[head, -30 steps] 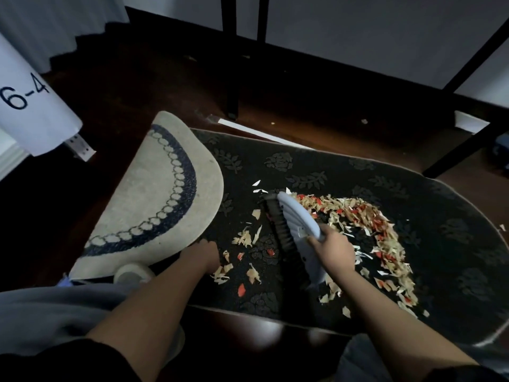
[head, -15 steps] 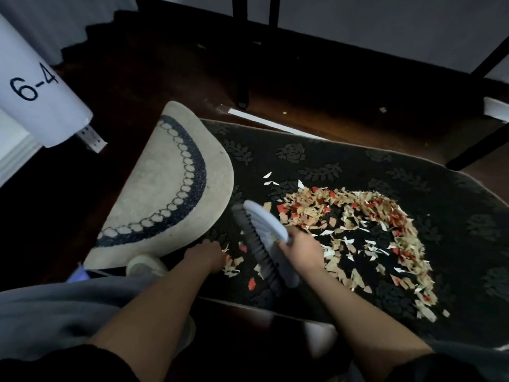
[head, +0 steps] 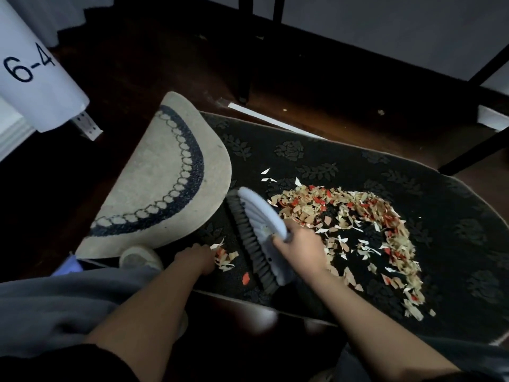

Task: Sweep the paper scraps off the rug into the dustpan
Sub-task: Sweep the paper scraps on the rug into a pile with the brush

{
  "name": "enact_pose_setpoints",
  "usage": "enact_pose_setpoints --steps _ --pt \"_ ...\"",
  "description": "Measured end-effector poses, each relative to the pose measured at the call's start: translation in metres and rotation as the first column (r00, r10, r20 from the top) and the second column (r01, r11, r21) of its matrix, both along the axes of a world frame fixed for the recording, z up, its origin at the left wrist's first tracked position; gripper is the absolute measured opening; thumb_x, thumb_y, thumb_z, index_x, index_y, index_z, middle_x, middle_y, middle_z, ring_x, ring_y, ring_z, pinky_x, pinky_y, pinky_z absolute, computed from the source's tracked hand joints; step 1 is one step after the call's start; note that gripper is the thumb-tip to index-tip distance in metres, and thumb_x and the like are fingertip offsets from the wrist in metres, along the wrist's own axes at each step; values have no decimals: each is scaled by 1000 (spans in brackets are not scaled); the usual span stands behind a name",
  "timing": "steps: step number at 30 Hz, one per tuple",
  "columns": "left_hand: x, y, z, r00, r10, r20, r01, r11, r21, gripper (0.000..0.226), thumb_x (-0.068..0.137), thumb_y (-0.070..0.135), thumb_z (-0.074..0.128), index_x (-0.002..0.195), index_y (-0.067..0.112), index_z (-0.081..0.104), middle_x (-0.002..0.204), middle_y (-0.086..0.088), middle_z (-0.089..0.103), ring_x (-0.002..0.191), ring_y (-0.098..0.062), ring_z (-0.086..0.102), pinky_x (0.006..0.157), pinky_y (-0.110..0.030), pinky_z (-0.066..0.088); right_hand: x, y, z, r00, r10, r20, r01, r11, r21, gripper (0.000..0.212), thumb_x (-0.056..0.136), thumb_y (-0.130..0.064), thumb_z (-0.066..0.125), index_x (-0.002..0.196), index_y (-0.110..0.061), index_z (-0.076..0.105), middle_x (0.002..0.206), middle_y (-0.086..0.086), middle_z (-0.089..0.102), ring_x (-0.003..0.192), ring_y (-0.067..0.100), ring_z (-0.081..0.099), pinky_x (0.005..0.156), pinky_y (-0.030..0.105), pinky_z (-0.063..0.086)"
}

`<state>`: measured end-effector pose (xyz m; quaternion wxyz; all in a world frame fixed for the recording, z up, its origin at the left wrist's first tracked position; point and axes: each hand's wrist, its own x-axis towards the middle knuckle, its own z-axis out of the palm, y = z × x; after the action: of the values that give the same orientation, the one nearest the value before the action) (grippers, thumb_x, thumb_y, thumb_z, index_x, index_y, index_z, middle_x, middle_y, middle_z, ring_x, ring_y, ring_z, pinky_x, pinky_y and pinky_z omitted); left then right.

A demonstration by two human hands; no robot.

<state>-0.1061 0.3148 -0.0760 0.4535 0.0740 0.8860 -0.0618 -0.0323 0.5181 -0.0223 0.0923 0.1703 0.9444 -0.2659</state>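
Note:
A dark rug (head: 316,158) with a leaf pattern lies on the floor, its left end folded over to show the pale underside (head: 165,188). Tan, red and white paper scraps (head: 366,221) form a curved pile on the rug's middle. A few more scraps (head: 225,259) lie near the front edge. My right hand (head: 300,249) grips a light blue hand brush (head: 261,216) whose dark bristles touch the rug left of the pile. My left hand (head: 197,259) rests on the rug beside the small scraps, fingers curled down. No dustpan shows in view.
A white post marked 6-4 (head: 35,75) stands at the left. Black furniture legs (head: 245,48) rise behind the rug, another leg (head: 473,150) at the right. My shoe (head: 140,257) and grey trouser leg (head: 68,307) sit at the rug's front left. Dark wooden floor surrounds the rug.
The brush has moved left across the rug, away from the big pile and toward the folded end. My left hand stays in place by the small scraps.

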Motion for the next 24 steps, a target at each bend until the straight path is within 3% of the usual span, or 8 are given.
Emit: enact_pose_setpoints --steps 7,11,14,16,18,21,24 --pt "7 -27 -10 994 -69 83 82 984 -159 58 98 27 37 152 14 19 154 -12 24 140 -32 27 114 -43 29 -6 -68 -17 961 262 87 -269 960 74 35 90 -41 49 120 -24 54 96 6 69 86 30 66 70 32 50" --pt "15 -33 -21 992 -101 79 111 984 -142 58 95 24 40 150 16 24 153 -11 26 139 -32 29 114 -43 29 -10 -55 -31 964 244 103 -258 952 165 34 94 -40 45 120 -20 52 94 4 68 80 27 66 63 30 49" --pt "22 -35 -26 991 -111 68 120 982 -144 59 93 23 39 150 17 24 154 -9 25 139 -30 30 113 -44 29 -6 -28 -33 981 152 124 -173 968 180 32 95 -39 46 118 -18 52 80 -3 59 61 17 58 42 20 34" --pt "24 -35 -27 991 -117 59 125 982 -141 58 94 22 36 151 17 23 155 -10 24 140 -30 30 113 -44 28 -1 -11 -32 991 76 114 -98 975 200 32 95 -41 49 115 -17 54 75 -6 55 53 14 52 37 17 29" --pt "24 -33 -30 991 -118 55 124 985 -117 58 95 22 34 151 17 22 156 -10 22 140 -30 29 113 -45 27 1 1 -27 996 40 76 -55 976 210 32 93 -42 52 112 -16 55 73 -4 58 55 17 56 40 21 37" --pt "25 -32 -30 991 -111 72 118 989 -88 60 94 19 38 151 18 22 158 -6 17 142 -29 27 113 -45 27 1 -3 -16 996 91 11 -91 984 156 32 91 -39 55 115 -18 57 72 -7 57 56 13 54 40 15 32" --pt "24 -35 -28 993 -102 61 109 987 -121 55 96 22 38 149 17 26 157 -7 18 141 -29 28 112 -43 27 -2 -28 -7 964 263 -49 -256 960 113 38 90 -41 54 124 -26 55 83 -5 68 66 15 64 56 23 52"
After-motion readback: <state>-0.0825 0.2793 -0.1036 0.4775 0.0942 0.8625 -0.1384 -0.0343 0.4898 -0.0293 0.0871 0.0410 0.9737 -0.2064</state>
